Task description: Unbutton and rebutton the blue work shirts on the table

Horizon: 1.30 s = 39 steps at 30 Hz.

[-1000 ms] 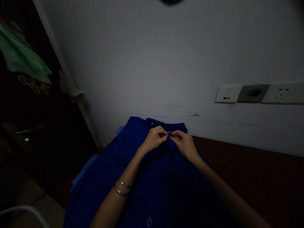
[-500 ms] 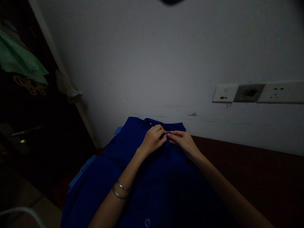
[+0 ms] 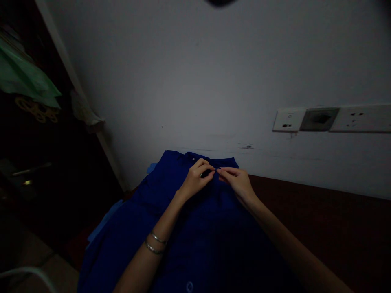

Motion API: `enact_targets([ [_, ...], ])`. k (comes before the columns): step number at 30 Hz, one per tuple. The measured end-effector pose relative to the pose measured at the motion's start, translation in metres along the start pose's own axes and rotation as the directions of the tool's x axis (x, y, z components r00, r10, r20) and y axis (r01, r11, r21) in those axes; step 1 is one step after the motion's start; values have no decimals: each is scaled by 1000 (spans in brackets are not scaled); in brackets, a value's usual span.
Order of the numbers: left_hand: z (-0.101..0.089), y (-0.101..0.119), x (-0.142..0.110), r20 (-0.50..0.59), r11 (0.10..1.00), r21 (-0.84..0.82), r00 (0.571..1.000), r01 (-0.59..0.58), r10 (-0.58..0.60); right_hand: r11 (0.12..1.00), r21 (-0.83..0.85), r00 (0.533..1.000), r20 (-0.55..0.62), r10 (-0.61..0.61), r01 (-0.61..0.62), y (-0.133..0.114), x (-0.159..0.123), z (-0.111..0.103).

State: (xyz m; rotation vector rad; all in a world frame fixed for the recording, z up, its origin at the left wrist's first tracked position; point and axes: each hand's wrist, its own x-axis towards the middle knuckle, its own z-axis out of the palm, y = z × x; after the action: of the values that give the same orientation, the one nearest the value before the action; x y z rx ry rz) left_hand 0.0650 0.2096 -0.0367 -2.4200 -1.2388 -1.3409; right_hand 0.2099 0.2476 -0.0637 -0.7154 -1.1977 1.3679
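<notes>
A dark blue shirt lies flat on a dark brown table, its collar toward the wall. My left hand pinches the shirt's front edge just below the collar. My right hand pinches the opposite front edge, and the fingertips of both hands meet there. Two thin bangles sit on my left wrist. A button shows lower on the shirt front. What lies between my fingertips is too small and dim to make out.
A white wall rises right behind the table, with a strip of sockets at the right. Light blue cloth pokes out under the shirt at the left. A dark shelf with green fabric stands at the far left.
Both hands have stayed at the collar with small finger movements. The view has shifted slightly.
</notes>
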Motion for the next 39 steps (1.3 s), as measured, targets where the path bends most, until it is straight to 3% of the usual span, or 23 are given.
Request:
enact_targets([
  [5, -2, -1, 1, -54, 988, -129, 995, 79, -87, 996, 82, 999, 13, 43, -44, -6, -3, -1],
  [10, 1, -8, 2, 22, 921, -308, 970, 237, -242, 989, 127, 996, 42, 77, -82, -6, -4, -1],
  [14, 1, -16, 2, 201, 771, -458, 897, 442, -394, 996, 78, 998, 36, 45, -48, -4, -2, -2],
  [18, -7, -20, 2, 330, 694, -434, 818, 575, -471, 993, -90, 995, 76, -72, 79, -9, -3, -3],
  [22, -16, -14, 4, 316, 767, -377, 850, 519, -421, 940, -238, 964, 168, -208, 244, -17, -7, -5],
  [27, -24, -3, 6, 375, 874, -241, 872, 421, -316, 884, -268, 907, 291, -304, 383, -16, -9, -7],
  [32, -27, 0, 6, 403, 934, -155, 884, 322, -238, 880, -281, 910, 282, -305, 382, -13, -10, -5],
  [39, -25, 0, 8, 391, 884, -257, 879, 391, -274, 964, -134, 953, 235, -193, 229, -6, -6, -3],
])
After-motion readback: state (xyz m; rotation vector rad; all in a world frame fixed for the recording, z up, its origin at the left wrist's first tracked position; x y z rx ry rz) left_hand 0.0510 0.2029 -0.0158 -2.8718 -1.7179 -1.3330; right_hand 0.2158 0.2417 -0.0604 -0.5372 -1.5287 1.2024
